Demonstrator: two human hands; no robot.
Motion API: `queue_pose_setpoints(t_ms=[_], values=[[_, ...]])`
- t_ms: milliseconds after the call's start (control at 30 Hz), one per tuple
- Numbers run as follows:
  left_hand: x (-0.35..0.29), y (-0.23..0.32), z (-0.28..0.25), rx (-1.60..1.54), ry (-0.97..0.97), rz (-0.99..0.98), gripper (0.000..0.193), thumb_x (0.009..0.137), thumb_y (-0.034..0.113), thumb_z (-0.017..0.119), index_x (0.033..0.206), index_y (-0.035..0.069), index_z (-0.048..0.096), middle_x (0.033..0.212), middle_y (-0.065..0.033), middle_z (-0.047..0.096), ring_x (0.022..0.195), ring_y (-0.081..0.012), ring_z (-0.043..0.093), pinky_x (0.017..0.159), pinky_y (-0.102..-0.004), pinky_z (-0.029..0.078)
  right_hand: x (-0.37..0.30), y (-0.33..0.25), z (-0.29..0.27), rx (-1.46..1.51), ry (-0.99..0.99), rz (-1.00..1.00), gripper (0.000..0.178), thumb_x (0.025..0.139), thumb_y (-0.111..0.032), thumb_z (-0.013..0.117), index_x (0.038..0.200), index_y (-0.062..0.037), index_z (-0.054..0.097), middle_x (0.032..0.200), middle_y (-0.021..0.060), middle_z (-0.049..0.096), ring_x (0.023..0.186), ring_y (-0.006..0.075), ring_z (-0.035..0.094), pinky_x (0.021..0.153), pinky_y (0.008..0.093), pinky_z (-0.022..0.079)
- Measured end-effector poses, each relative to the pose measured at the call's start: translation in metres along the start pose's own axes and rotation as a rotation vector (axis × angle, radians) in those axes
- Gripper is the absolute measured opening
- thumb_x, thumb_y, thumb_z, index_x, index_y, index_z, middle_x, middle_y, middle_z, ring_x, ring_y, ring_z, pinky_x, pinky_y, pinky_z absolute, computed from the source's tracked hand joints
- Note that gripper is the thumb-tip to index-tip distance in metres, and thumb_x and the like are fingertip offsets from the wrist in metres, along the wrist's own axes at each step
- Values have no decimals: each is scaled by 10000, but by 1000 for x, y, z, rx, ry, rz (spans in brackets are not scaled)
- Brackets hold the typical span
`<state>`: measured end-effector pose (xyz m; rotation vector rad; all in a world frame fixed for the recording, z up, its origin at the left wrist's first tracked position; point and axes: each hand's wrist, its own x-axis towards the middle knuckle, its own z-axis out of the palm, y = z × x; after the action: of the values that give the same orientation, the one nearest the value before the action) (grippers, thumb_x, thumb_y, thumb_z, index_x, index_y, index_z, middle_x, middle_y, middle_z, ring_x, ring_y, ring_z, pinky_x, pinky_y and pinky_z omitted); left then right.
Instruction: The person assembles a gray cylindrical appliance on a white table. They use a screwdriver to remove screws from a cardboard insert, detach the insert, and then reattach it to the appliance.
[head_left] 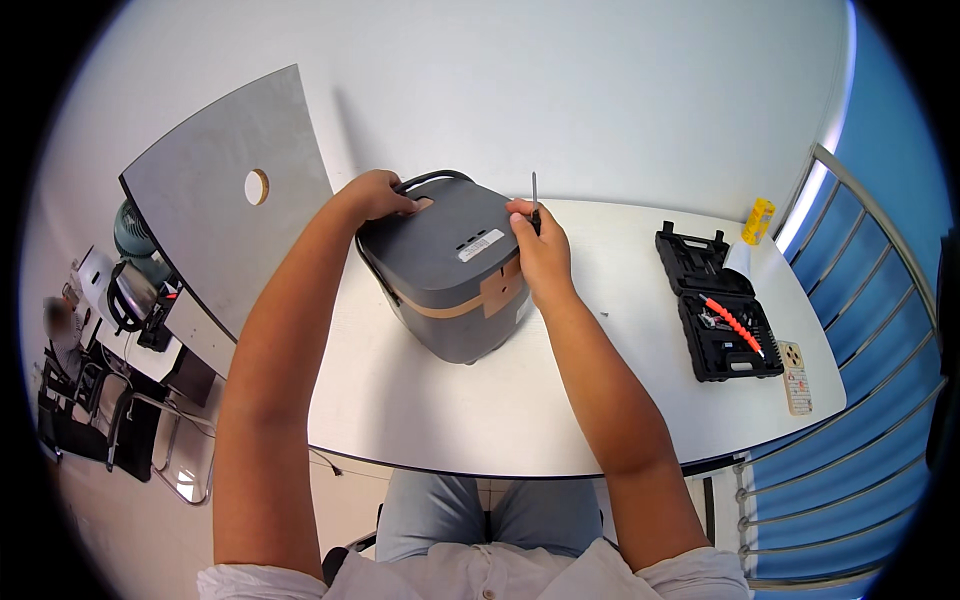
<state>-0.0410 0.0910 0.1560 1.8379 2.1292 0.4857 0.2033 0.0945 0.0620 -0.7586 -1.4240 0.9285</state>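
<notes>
A dark grey rice cooker (435, 265) with a brown band stands tilted on the white table, its lid down. At its far left edge, my left hand (378, 197) is closed around the rim beside the black carrying handle (436, 176); part of the fingers is hidden. My right hand (543, 255) grips a screwdriver (535, 195) whose metal shaft points up. The thumb of that hand rests against the right edge of the lid. A white label (481, 246) and small vent slots show on the lid.
To the right lies an open black tool case (715, 300) with an orange flexible shaft (732, 325). Near it are a yellow can (758, 222) and a remote control (797, 380). A grey panel with a hole (225, 190) stands left; a metal railing (870, 240) borders the right.
</notes>
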Motion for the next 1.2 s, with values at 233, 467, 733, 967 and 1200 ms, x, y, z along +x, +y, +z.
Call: queue_pose_setpoints(t_ms=[233,467,733,967,1200], values=[[8,-24,5,-96,-95,-114,638,758,484,699,1069,-71,645,1036,-208,657,962,-304,628,858,-366,459,-1,-1,2,-30,1,14,220,903,-187,527,1055,-66,630,1052,80,653,1020,216,594,911,317,424],[-2,-9,-8,55,-2,-85,605,757,462,700,1024,-80,660,1002,-218,658,935,-316,630,848,-373,463,-7,-12,8,-2,54,78,231,928,-164,509,1099,-45,608,1149,62,614,1107,176,541,969,285,381],[-19,21,-10,-106,49,-89,600,723,488,716,945,-68,677,971,-228,655,918,-316,629,850,-378,463,-13,-15,9,-14,90,51,251,938,-182,505,1137,-60,597,1140,75,609,1095,188,541,965,296,384],[-36,23,-23,-427,23,10,774,786,539,649,1260,-55,499,1164,-242,586,1068,-323,583,937,-383,438,-9,-8,9,123,100,83,269,943,-210,502,1154,-68,589,1124,88,613,1076,202,544,950,311,394],[-33,-3,-9,-499,260,106,689,856,509,586,1276,-30,496,1217,-210,557,1136,-274,533,966,-362,407,-9,-5,16,277,156,69,329,946,-180,476,1245,-54,533,1227,115,566,1140,222,521,992,323,377]])
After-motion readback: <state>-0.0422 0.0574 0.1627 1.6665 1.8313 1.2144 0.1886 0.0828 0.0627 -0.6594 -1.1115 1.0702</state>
